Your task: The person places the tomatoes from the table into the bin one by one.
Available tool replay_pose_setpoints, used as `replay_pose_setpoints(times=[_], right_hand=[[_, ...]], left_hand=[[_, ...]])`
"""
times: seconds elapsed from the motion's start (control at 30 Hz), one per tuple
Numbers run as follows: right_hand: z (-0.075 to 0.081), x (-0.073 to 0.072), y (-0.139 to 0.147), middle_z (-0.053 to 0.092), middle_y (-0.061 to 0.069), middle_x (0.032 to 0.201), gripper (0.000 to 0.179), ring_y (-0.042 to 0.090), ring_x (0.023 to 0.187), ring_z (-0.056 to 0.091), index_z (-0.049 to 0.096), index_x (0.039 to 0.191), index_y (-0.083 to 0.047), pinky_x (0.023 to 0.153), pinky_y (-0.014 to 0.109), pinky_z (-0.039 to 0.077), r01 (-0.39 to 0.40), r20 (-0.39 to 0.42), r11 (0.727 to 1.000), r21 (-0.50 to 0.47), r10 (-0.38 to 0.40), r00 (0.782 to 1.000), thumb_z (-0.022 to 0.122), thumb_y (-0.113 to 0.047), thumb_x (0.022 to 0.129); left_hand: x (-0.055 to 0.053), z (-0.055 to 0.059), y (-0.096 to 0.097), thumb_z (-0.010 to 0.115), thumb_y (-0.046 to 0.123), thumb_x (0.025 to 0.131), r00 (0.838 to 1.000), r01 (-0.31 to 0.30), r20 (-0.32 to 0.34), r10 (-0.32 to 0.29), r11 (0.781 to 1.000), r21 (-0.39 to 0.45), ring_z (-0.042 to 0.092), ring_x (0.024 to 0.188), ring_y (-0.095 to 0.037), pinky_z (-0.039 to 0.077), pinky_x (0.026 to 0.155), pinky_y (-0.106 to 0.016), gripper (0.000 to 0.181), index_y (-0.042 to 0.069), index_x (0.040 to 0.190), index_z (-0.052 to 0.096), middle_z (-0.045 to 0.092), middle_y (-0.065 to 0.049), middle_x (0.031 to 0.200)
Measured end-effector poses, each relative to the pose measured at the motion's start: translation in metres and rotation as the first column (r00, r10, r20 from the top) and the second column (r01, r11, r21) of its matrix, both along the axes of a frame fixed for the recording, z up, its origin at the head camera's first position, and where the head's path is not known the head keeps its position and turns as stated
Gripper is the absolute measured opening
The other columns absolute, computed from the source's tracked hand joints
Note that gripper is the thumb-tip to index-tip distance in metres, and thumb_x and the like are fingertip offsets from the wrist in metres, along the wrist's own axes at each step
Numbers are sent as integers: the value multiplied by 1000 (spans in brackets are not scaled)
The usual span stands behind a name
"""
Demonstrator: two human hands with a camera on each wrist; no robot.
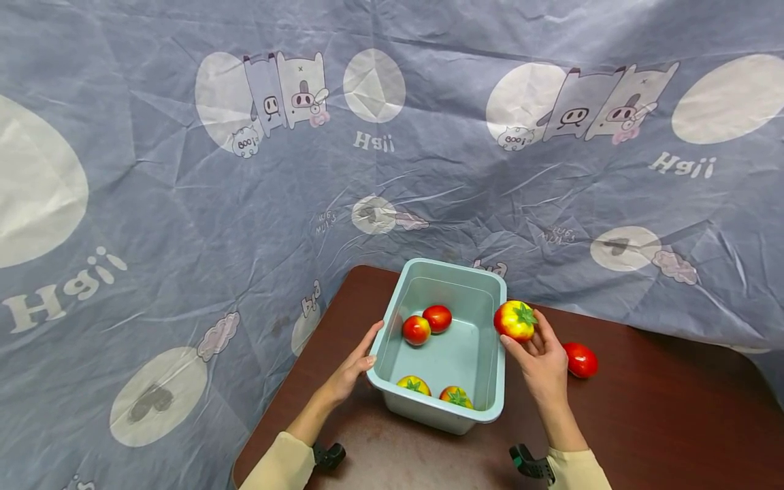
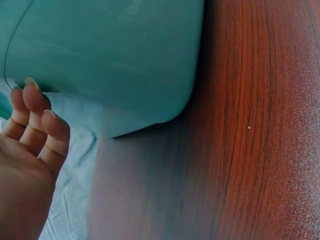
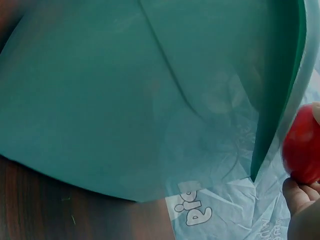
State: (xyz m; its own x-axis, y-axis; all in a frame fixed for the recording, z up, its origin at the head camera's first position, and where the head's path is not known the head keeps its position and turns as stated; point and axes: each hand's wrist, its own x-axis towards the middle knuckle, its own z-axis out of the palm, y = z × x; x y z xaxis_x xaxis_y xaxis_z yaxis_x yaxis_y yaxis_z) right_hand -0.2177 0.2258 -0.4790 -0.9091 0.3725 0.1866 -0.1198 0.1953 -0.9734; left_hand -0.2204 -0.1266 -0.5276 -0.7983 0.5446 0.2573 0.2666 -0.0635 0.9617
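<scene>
A pale blue-green plastic bin (image 1: 441,361) stands on the table. My left hand (image 1: 349,371) holds its left rim, the thumb at the top edge. In the left wrist view, fingertips (image 2: 34,95) meet the bin's outer wall; the thumb is hidden. My right hand (image 1: 542,357) grips a red-and-yellow tomato (image 1: 514,320) with a green leafy top, beside the bin's right rim. Inside the bin, two red tomatoes, one (image 1: 437,318) touching the other (image 1: 416,331), lie toward the back left. Two leafy-topped tomatoes, one (image 1: 414,385) left of the other (image 1: 456,397), lie by the near wall.
Another red tomato (image 1: 580,360) lies on the dark wooden table (image 1: 661,401), right of my right hand. A grey-blue printed cloth (image 1: 429,163) hangs behind the table and along its left side. Dark bands (image 1: 329,456) circle both wrists.
</scene>
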Motion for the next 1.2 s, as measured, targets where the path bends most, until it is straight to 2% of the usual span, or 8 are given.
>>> replay_pose_setpoints(times=[0.2,0.33,0.57,0.83,0.97,1.2], right_hand=[[-2,-8,-4,50,10,134,77,14,114,56,41,139,-22,81,11,44,-22,-5,1000,0,22,1000,77,-17,72],[-4,-9,-4,48,11,136,78,18,118,53,39,141,-20,82,12,44,-39,14,999,-4,39,999,77,-17,73],[-5,-9,-4,45,8,140,78,23,123,48,37,141,-21,84,17,43,-61,9,998,-18,61,998,76,-18,74],[-14,-4,0,47,8,138,69,23,123,49,42,138,-14,83,13,44,-72,-70,984,-164,61,996,72,-7,76],[-24,-2,8,51,6,135,62,21,121,51,46,135,-14,81,9,44,-32,-59,983,-182,22,998,70,-11,79],[-38,1,26,57,4,128,51,16,115,56,53,130,-13,79,6,43,53,-16,985,-165,-57,998,68,-17,81]], left_hand=[[0,-1,0,31,15,91,1000,6,-8,-6,1000,-9,44,85,-52,42,46,-31,63,14,149,6,22,-24,142],[0,-2,0,30,15,91,1000,7,-11,-7,1000,-13,46,83,-48,42,46,-32,63,14,149,5,22,-26,141],[-1,-3,1,30,15,91,1000,7,-11,-7,1000,-5,43,84,-52,42,45,-32,64,13,149,5,22,-26,141],[-1,-3,2,30,14,91,1000,13,0,-13,1000,10,40,91,-59,42,46,-31,63,15,149,5,20,-25,142],[-1,-2,2,30,14,91,1000,5,-3,-5,1000,17,38,97,-59,43,48,-29,63,14,149,6,19,-22,145],[1,-1,3,29,13,91,1000,-8,-8,8,1000,16,32,113,-55,45,73,-32,62,13,149,6,16,-18,148]])
